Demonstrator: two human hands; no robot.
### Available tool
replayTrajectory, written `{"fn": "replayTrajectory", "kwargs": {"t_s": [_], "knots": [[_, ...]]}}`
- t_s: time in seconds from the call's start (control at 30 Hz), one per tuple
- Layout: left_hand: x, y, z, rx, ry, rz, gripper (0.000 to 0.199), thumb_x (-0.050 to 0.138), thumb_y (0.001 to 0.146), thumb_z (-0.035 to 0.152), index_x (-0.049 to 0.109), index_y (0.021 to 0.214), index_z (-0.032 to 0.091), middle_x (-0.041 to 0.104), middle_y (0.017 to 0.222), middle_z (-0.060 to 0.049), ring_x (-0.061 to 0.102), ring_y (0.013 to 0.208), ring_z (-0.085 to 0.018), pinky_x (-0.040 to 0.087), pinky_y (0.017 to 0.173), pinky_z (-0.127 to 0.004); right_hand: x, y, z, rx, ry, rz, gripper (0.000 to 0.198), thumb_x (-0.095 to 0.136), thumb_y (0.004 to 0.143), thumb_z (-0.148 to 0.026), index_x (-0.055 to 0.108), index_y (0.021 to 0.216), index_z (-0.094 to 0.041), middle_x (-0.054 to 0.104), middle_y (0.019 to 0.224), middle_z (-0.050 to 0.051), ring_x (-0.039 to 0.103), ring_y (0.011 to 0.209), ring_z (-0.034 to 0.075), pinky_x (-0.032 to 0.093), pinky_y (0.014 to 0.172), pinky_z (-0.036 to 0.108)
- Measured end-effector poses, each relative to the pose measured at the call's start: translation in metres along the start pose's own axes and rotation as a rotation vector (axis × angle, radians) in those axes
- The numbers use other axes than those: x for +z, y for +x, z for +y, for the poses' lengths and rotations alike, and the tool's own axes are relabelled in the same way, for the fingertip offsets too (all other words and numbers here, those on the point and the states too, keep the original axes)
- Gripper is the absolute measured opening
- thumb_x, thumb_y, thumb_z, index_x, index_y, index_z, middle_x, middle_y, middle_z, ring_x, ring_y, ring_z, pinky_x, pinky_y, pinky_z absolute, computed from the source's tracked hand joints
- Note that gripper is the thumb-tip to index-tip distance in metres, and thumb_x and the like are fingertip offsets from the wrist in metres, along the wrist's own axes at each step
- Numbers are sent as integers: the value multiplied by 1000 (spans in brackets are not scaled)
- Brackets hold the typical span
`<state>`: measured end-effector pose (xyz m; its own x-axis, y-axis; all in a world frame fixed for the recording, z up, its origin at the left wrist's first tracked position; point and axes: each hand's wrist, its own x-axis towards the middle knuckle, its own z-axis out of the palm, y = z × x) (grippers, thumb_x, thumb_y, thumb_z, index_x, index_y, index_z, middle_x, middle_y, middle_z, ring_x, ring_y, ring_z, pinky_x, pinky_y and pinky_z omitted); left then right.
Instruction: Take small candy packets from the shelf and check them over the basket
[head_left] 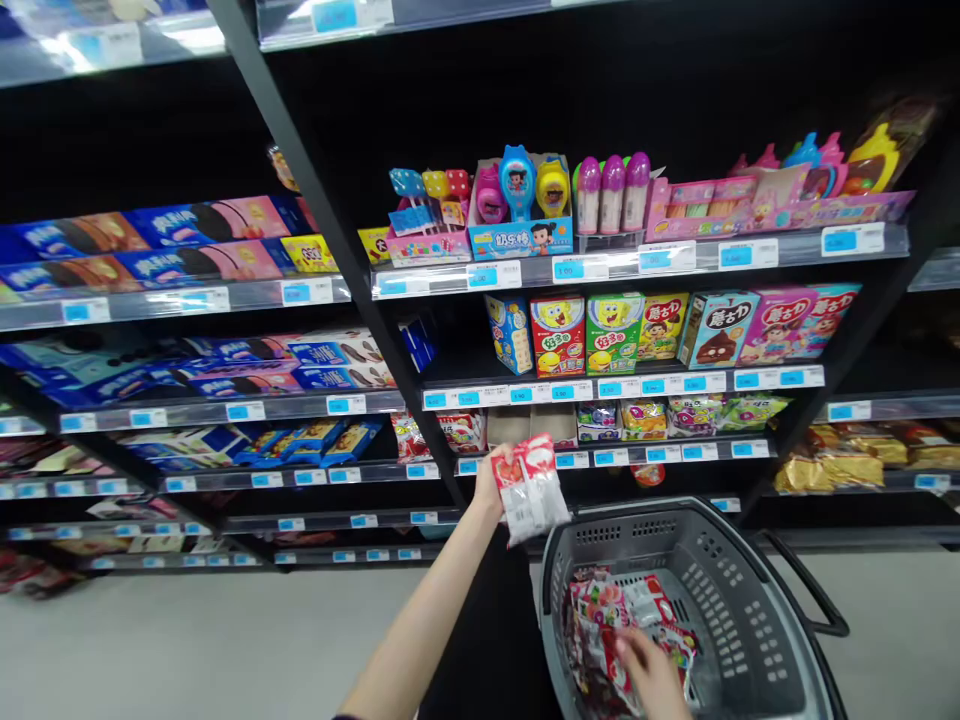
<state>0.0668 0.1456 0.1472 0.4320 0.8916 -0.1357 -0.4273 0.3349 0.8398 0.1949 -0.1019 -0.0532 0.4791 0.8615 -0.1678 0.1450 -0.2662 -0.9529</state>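
Note:
My left hand [490, 484] is closed on the edge of a red and white candy packet [537, 496], raised in front of the lower shelves, just left of the grey shopping basket [731, 600]. Inside the basket, my right hand [651, 672] reaches down with thumb and fingers drawn together at a red candy packet [609, 645]; part of its grip is hidden. Around it lie several more small red, pink and white packets [649, 603], heaped toward the basket's left side.
Open cardboard display boxes [553, 424] stand on the shelf behind my left hand, beside bagged sweets [643, 418]. Higher up are snack boxes [557, 336] and toy candies [517, 185]. Blue cookie packs [202, 222] fill shelves at left. The basket's black handle [814, 590] hangs to the right.

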Motion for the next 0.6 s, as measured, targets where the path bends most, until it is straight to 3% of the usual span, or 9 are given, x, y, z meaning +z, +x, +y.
{"fn": "replayTrajectory", "kwargs": {"t_s": [0.07,0.13,0.23,0.33,0.43,0.5,0.6], "knots": [[9,-29,-21,-190,-127,-120,13,45,50,11,35,47,18,51,50,0,52,50,-15,43,59,-30,-12,-3,-39,45,383,-3,48,56,64,-58,64,93,-21,67,96,11,63,87,28,50,72,39],[20,-54,-46,-330,-226,-157,12,47,50,11,37,47,18,51,49,0,52,49,-15,42,59,-30,-20,-11,-75,29,671,-63,58,56,67,-56,51,115,-24,59,114,10,60,95,25,49,76,38],[35,-84,-83,-556,-238,-190,6,52,57,22,52,58,16,61,61,-6,58,63,-24,43,67,-38,-22,-24,-106,46,746,-26,69,71,57,-47,49,118,-23,57,118,9,54,105,26,47,81,35],[41,-101,-110,-562,-257,-127,31,53,66,41,59,80,14,65,77,-10,60,79,-30,42,75,-42,-14,-31,-106,169,744,47,63,75,56,-37,53,112,-18,65,105,9,57,101,27,47,80,35],[35,-111,-128,-486,-269,-125,48,51,69,53,56,98,15,65,90,-11,59,89,-29,42,78,-40,-1,-32,-93,250,838,135,59,71,59,-42,53,110,-17,68,96,8,63,88,26,51,68,34],[26,-117,-138,-442,-228,-162,47,60,67,43,53,106,18,64,95,-10,59,91,-27,42,79,-37,7,-30,-82,283,861,215,58,68,60,-46,52,110,-19,68,96,7,64,83,25,52,63,31],[13,-121,-151,-445,-128,-229,60,68,54,12,50,111,21,63,96,-7,60,88,-24,44,77,-34,11,-26,-65,336,787,270,60,63,62,-52,49,111,-20,68,94,7,65,78,23,51,61,31]]}}
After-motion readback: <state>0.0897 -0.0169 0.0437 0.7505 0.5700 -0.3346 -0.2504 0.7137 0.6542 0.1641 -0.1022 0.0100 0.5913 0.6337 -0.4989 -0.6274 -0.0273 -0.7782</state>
